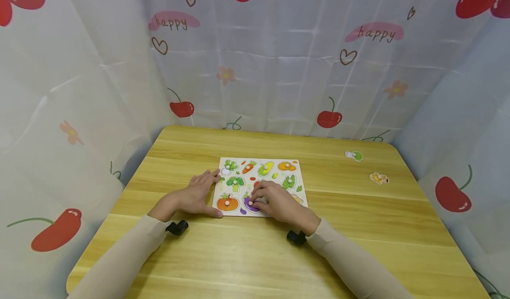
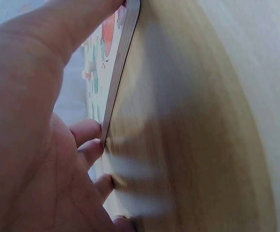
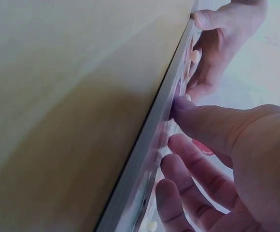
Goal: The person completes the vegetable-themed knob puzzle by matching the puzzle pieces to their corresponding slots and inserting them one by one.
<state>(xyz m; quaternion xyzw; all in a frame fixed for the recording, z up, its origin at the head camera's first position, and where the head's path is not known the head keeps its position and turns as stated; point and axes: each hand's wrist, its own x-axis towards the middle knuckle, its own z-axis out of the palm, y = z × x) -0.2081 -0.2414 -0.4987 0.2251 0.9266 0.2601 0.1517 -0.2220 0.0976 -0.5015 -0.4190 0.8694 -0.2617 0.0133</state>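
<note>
A wooden vegetable puzzle board (image 1: 239, 213) lies flat on the table. My left hand (image 1: 196, 196) spreads along its left side, thumb at the near left corner and fingertips at the left edge. The left wrist view has those fingers (image 2: 86, 130) right at the board's side. Over the front middle of the board, my right hand (image 1: 279, 201) holds the purple eggplant piece (image 1: 249, 207) at its small knob. In the right wrist view the thumb (image 3: 198, 116) lies against the purple surface; the other fingers hang close over the board. The pumpkin piece (image 1: 227, 203) sits left of the eggplant.
Two loose pieces lie at the table's right: a green-and-white leafy vegetable (image 1: 354, 156) and a yellow-brown piece (image 1: 379, 178). Knobbed broccoli (image 1: 235, 183), corn (image 1: 266, 168) and carrot (image 1: 249, 168) pieces sit on the board. A printed curtain (image 1: 271, 91) surrounds the wooden table (image 1: 239, 254).
</note>
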